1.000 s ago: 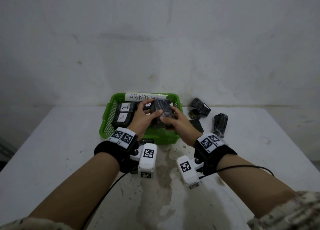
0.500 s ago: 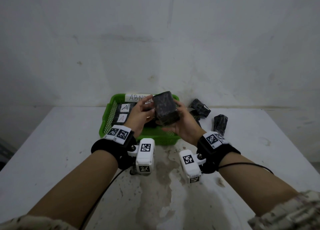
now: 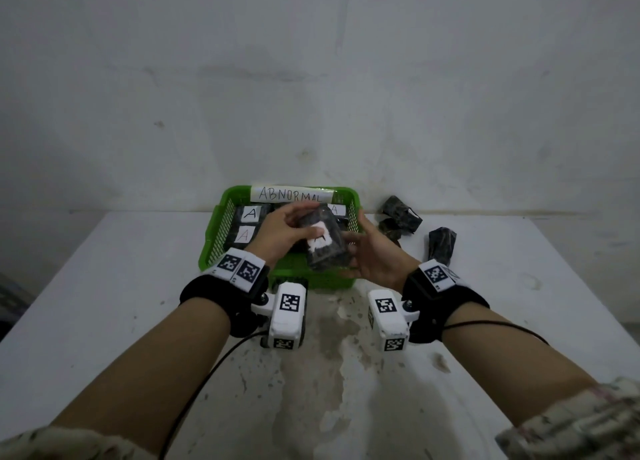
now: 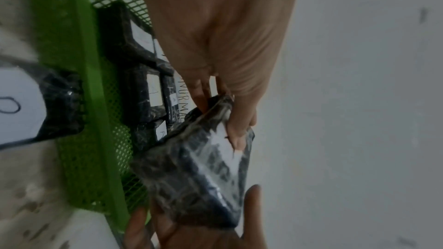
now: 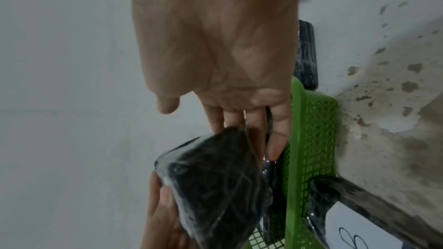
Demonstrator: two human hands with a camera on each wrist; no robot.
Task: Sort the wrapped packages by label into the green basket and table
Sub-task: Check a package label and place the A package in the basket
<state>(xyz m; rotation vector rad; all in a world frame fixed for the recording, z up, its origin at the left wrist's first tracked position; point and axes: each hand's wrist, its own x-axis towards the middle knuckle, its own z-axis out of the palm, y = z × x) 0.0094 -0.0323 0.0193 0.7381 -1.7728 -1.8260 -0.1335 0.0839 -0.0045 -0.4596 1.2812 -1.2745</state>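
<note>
From the head: pinches the wrapped package [image 3: 325, 248] in the left hand [image 3: 277, 232] above the green basket [image 3: 212, 248] on the table [image 3: 104, 286], propped by the flat right hand [image 3: 375, 257]. Label blurred; read it before choosing.

From the left wrist: thumb across the white label, fingers curled behind. Slide the thumb clear. If an A, lower among the A-labelled packages [image 4: 143, 105], label up.

From the right wrist: straight fingers under the wrap, thumb free, gripping nothing. Otherwise set beside the loose packages [image 5: 307, 54], outside the basket

left grip [image 3: 280, 232] pinching package [image 3: 325, 248], right grip [image 3: 377, 257] flat beneath
</note>
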